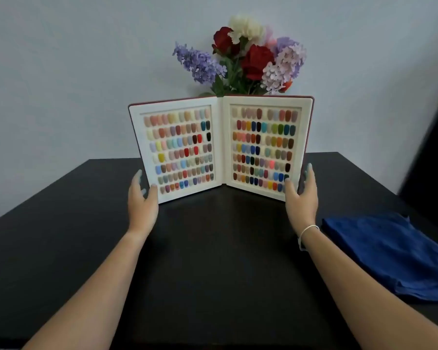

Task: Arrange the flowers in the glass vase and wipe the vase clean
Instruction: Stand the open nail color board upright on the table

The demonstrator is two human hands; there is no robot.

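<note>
Both forearms are showing bare, sleeveless. The nails are wearing pale blue polish. The right wrist is wearing a thin white bracelet (307, 229).

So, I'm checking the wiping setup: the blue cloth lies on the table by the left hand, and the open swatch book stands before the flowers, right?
Not quite: the head view shows the blue cloth by the right hand, not the left.

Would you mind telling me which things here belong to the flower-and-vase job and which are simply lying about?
For the job:
- flowers, behind the swatch book; the vase is hidden
- blue cloth, for wiping

Lying about:
- nail swatch book, standing open, left hand and right hand at its edges
</note>
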